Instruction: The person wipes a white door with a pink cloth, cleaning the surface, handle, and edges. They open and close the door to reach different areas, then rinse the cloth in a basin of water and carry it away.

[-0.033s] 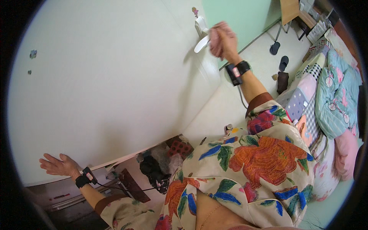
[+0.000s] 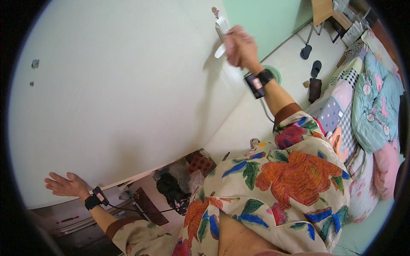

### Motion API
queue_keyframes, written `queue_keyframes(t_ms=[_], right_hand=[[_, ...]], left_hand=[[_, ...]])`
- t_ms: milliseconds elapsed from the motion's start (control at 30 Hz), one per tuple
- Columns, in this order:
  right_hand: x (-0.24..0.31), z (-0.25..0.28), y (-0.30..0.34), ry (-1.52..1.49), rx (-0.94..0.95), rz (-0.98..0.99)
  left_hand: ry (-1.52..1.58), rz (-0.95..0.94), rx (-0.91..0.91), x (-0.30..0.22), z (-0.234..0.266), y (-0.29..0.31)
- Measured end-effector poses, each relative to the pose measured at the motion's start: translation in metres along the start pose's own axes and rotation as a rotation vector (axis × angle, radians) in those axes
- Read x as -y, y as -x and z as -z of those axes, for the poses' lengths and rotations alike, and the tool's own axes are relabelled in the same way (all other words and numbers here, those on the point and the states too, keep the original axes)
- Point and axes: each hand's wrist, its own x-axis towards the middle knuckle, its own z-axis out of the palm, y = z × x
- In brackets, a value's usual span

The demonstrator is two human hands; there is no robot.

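My left hand (image 2: 67, 186) lies flat against a white door (image 2: 128, 94), its fingers spread, near the door's edge at the lower left. Up at the door's other side, my right hand (image 2: 242, 48) is closed on what looks like a crumpled pink cloth (image 2: 232, 46), smeared by motion. It is right beside the white lever handle (image 2: 220, 51) and covers part of it. Whether the cloth touches the handle I cannot tell. A small figure sticker (image 2: 215, 11) sits above the handle plate. Each wrist wears a black strap with a small box and cable.
A bed with a teal quilt (image 2: 371, 115) stands at the right. Dark slippers (image 2: 316, 68) lie on the pale floor beside it, near a folding chair (image 2: 321, 13). A green basin (image 2: 276, 74) shows behind my right wrist. Dark bags (image 2: 171, 187) lie past the door's lower edge.
My right hand has shifted slightly left, nearer the handle, covering more of it. The green basin has come into sight behind the wrist. My left hand has stayed in place.
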Motion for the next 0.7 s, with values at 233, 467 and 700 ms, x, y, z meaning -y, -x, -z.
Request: queue_keyframes(t_ms=[233, 467, 700], right_hand=[[-0.024, -0.057, 0.108, 0.048, 0.001, 0.433], [-0.006, -0.012, 0.051, -0.439, 0.091, -0.203], [-0.014, -0.070, 0.036, -0.598, -0.097, -0.449]], left_hand=[[-0.082, -0.004, 0.024, 0.007, -0.004, 0.013], [-0.102, -0.020, -0.005, 0.006, -0.011, 0.018], [-0.079, -0.024, -0.009, 0.010, -0.018, 0.027]])
